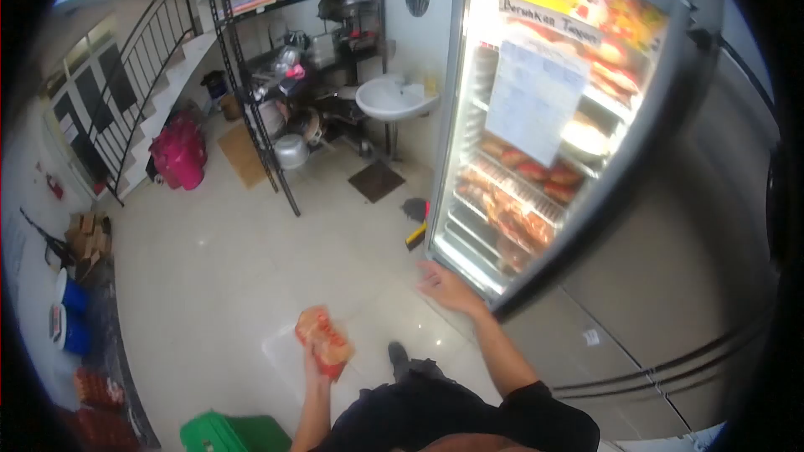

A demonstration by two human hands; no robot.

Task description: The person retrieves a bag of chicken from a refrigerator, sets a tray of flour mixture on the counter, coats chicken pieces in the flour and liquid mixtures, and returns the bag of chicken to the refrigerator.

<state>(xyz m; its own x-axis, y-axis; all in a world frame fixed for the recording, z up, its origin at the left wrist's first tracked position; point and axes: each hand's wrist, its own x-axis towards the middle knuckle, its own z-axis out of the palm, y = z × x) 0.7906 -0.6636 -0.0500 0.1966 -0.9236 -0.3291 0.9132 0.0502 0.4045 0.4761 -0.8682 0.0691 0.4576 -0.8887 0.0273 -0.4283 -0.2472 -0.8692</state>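
Note:
My left hand [313,360] is closed round a packet [328,336] with red and pale orange patches, held over the floor in front of my body. Blur hides what is inside the packet. Off to the right, my right hand [450,286] is stretched toward the lower corner of a glass-door display fridge [536,192]. Its fingers are apart and nothing shows in them; whether they touch the fridge frame I cannot tell. Behind the lit glass are wire shelves with several packed foods. A paper sheet [536,100] is stuck on the door.
A black metal rack [276,4] holds pots and pans, beside a white washbasin [395,98]. Near the fridge lies a yellow and black brush [416,234]. A green bin [230,433] is at lower left. Pink bags [177,155] rest by the stairs.

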